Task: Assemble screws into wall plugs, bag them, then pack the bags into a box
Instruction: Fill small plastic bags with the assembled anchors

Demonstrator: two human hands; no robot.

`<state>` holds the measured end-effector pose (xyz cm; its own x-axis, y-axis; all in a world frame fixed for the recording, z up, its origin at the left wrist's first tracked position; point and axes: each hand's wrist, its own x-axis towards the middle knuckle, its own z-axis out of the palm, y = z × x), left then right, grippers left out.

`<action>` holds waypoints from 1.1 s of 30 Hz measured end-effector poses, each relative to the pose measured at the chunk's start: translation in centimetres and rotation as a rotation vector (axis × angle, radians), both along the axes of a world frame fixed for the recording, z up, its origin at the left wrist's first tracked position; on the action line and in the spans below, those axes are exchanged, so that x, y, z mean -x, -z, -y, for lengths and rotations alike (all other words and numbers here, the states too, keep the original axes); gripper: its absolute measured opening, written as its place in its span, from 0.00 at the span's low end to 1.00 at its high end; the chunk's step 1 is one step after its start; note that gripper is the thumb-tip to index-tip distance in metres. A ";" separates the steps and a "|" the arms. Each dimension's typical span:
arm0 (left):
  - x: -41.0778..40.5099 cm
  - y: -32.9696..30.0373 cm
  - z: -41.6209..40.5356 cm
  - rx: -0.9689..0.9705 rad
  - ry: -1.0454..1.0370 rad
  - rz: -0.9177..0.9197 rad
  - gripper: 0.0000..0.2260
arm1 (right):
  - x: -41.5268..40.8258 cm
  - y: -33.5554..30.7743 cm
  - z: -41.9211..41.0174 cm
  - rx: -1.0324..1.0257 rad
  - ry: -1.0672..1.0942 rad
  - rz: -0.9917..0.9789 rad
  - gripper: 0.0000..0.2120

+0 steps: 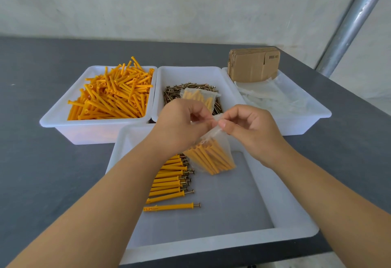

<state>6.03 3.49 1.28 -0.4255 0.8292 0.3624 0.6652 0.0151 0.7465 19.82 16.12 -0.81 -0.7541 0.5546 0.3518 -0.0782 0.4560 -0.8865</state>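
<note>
A clear plastic bag (213, 157) filled with orange wall plugs hangs over the near white tray (292, 221). My left hand (182, 123) and my right hand (249, 126) both pinch the bag's top edge, fingers curled, close together. Below them, assembled orange plugs with screws (171, 181) lie in a row inside the tray. A second filled bag (200, 98) rests on the screws (175, 91) in the middle back tray (169, 75).
A back left tray (61, 115) holds a heap of loose orange wall plugs (114, 94). The back right tray (313, 111) holds empty clear bags (268, 95) and flattened cardboard boxes (252, 64). A metal pole (351, 22) slants up at the right.
</note>
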 end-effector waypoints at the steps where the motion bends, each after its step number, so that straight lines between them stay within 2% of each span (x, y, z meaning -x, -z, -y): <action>1: 0.0 0.0 0.0 -0.003 -0.001 -0.016 0.04 | 0.0 0.0 0.0 0.007 0.002 -0.001 0.04; 5: -0.4 -0.1 -0.3 0.012 -0.001 -0.083 0.03 | -0.1 0.1 -0.2 0.034 0.011 0.011 0.04; 14: 0.8 -0.2 0.5 0.083 -0.039 -0.062 0.04 | -0.4 0.3 -0.6 0.091 0.042 0.002 0.08; 18: 0.1 -0.2 0.4 0.068 -0.030 -0.071 0.04 | -0.2 0.5 -0.5 0.047 0.010 0.039 0.03; 22: 0.6 -0.4 0.3 0.099 -0.028 0.021 0.01 | -0.2 0.8 -0.8 0.013 0.040 0.019 0.04; 26: 2.3 0.2 1.1 0.177 -0.006 0.112 0.04 | -0.6 0.7 -1.1 0.118 0.045 -0.003 0.04; 33: 2.9 0.7 1.0 0.150 -0.020 0.236 0.03 | -0.3 0.4 -0.9 0.192 0.069 0.050 0.02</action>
<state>3.10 2.47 0.57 -0.5005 0.8567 0.1247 0.4712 0.1488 0.8694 20.14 17.02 -1.23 -0.7261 0.6586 0.1976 -0.0061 0.2812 -0.9596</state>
